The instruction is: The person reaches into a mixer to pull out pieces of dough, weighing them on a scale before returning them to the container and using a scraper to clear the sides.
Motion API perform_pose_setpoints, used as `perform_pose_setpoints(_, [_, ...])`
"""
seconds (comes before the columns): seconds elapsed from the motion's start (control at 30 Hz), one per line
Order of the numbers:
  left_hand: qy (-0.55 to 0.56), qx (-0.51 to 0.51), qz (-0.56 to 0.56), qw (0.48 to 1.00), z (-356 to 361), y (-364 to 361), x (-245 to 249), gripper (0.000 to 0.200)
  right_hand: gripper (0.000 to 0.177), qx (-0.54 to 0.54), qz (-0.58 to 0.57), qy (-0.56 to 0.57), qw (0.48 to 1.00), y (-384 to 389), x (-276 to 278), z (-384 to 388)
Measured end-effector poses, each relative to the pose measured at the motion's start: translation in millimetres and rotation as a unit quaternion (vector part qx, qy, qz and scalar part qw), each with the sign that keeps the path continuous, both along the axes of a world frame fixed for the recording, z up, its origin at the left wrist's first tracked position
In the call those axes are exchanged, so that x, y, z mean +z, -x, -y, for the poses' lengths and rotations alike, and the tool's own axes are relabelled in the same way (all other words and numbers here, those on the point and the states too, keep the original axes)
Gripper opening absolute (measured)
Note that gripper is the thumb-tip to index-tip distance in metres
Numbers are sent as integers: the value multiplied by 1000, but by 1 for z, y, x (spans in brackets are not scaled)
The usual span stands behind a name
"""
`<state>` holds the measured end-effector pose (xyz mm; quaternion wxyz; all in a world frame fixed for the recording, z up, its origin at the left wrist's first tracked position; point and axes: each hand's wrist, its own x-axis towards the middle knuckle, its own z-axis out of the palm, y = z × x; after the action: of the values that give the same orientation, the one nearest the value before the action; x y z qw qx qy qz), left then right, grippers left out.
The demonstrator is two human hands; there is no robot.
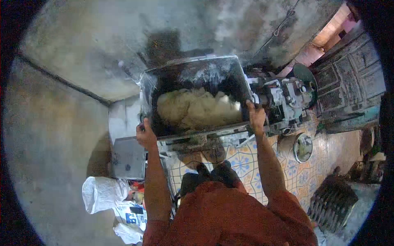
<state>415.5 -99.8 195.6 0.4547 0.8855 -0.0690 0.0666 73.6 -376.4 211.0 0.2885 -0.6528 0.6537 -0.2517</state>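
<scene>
A dark rectangular trough (pixel 193 73) with whitish smears on its inner walls stands in front of me. Inside it lies a large pale, lumpy mass (pixel 197 108) that looks like dough. My left hand (pixel 146 135) grips the trough at its near left corner, fingers wrapped round the edge. At the near right corner, my right hand (pixel 256 115) is closed on the rim. Neither hand touches the pale mass.
Machinery with a round wheel (pixel 305 86) adjoins the trough's right side. A grey panel (pixel 128 158) and white sacks (pixel 104 194) are at the left. A round container (pixel 303 147) stands on the tiled floor (pixel 242 162), near a wooden door (pixel 349 78).
</scene>
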Motion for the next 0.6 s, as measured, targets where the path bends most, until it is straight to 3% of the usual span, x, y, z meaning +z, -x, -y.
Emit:
perform_pose_setpoints(0.07, [-7, -5, 24, 1000, 0, -1, 0, 55, 69, -10, -47, 7, 999, -2, 0, 1])
perform_pose_setpoints(0.23, [45, -17, 42, 998, 3, 4, 3, 53, 70, -13, 30, -7, 999, -3, 9, -5])
perform_pose_setpoints(0.47, [-16, -1, 35, 999, 3, 4, 6, 52, 70, -15, 28, -4, 999, -4, 14, -8])
perform_pose_setpoints(0.6, [20, -27, 95, 995, -6, -15, -32, 52, 70, -24, 43, -5, 999, 0, 0, -4])
